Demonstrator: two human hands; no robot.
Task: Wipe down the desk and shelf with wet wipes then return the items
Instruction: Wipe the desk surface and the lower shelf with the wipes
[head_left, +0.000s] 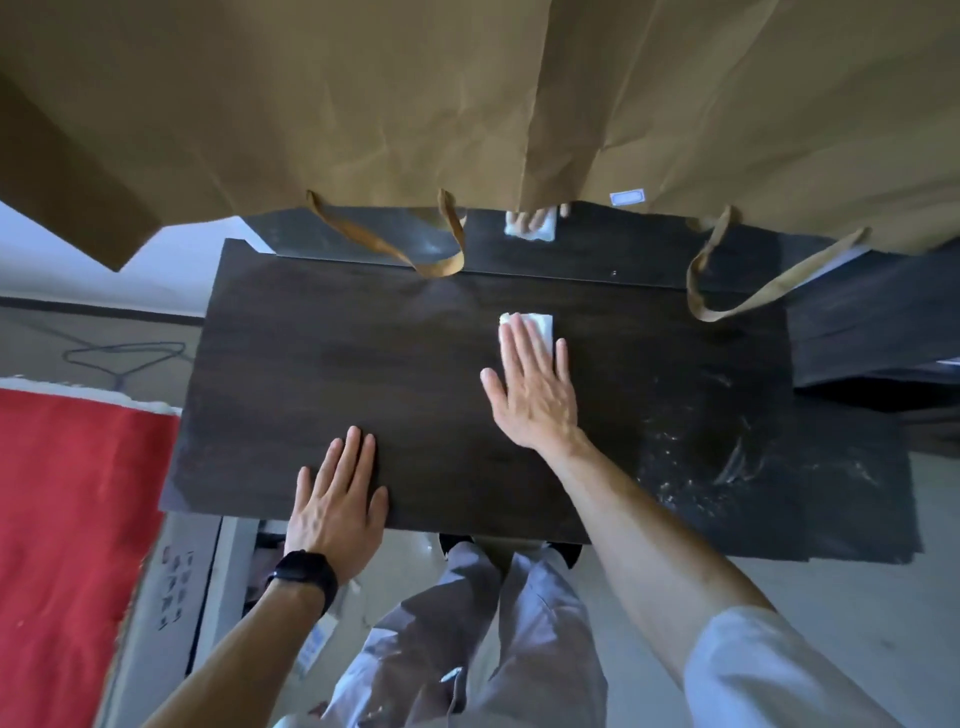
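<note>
Brown paper bags (363, 104) hang close overhead, their handles dangling over the dark tabletop (311, 364). The left hand (337, 499) lies flat with straight fingers near the front edge. The right hand (535, 395), also flat, presses a white wet wipe (540, 322) mid-tabletop, with dusty smears (727, 457) to its right.

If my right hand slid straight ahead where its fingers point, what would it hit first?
Probably the glossy dark back panel behind the dark wooden desk top; the right hand, pressing the white wet wipe, has only bare desk before it.
</note>
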